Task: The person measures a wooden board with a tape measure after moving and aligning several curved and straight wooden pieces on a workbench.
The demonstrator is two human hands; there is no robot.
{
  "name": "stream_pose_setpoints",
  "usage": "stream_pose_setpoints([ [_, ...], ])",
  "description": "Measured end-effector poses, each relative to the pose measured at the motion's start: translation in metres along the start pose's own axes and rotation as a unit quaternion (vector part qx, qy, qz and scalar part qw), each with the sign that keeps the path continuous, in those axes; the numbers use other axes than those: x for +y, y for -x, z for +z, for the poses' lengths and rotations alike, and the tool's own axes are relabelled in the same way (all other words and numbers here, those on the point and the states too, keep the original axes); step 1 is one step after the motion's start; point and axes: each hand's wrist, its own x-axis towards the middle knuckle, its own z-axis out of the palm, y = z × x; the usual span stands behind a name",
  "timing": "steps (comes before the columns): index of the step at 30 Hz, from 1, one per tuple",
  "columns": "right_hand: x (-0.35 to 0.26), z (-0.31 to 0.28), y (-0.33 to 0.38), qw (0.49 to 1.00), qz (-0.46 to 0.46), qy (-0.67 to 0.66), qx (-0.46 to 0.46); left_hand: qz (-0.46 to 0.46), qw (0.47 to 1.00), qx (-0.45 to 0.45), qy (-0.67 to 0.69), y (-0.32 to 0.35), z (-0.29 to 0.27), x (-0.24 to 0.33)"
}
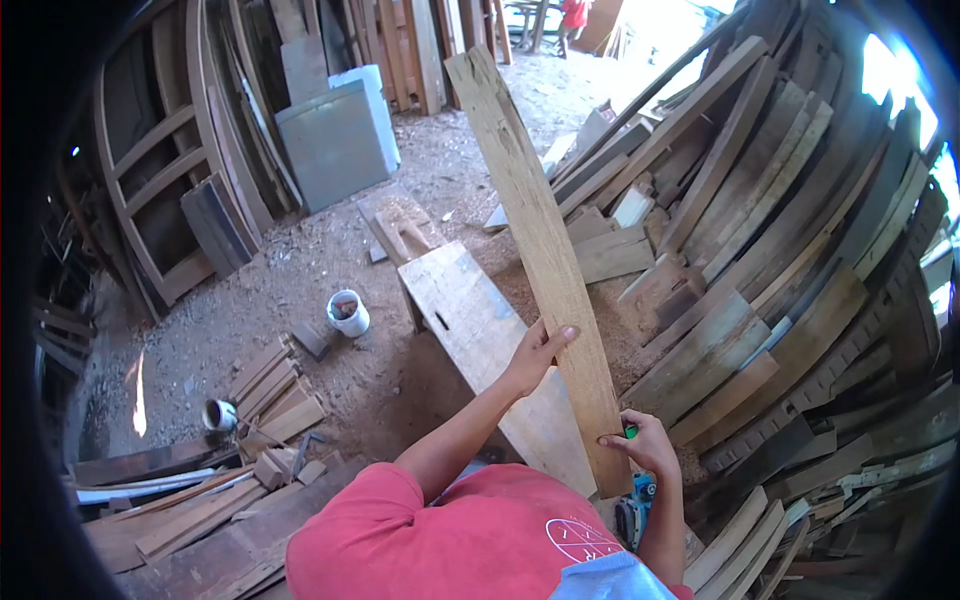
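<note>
A long wooden plank slants up and away from me, its near end close to my body. My left hand grips its left edge, thumb laid over the top face. Lower down, my right hand holds the right edge near the close end, its thumb on the face. A small green thing shows at the right hand; I cannot tell what it is. Under the plank stands a narrow wooden bench with a paint-spotted top and a slot. Beside my right forearm is a blue power tool, partly hidden.
Stacked boards crowd the right side. Door frames and a grey panel lean at the far left. A white bucket, a tipped pot and wood offcuts lie left. A person is far off.
</note>
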Motion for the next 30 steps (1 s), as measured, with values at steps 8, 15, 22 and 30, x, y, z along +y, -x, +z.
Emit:
stream_pose_setpoints([
  [8,0.04,0.017,-0.013,0.995,0.026,0.02,-0.091,-0.118,0.99,0.069,0.023,0.029,-0.024,-0.049],
  [15,0.09,0.048,-0.018,0.941,0.117,-0.038,-0.315,-0.212,0.971,0.107,0.036,0.083,-0.046,-0.133],
  [22,0.144,0.067,-0.026,0.928,0.163,-0.138,-0.306,-0.28,0.93,0.205,-0.121,0.074,-0.034,-0.162],
  [30,0.105,0.085,-0.038,0.955,0.082,0.122,-0.258,-0.318,0.917,0.216,-0.103,0.061,-0.045,-0.18],
])
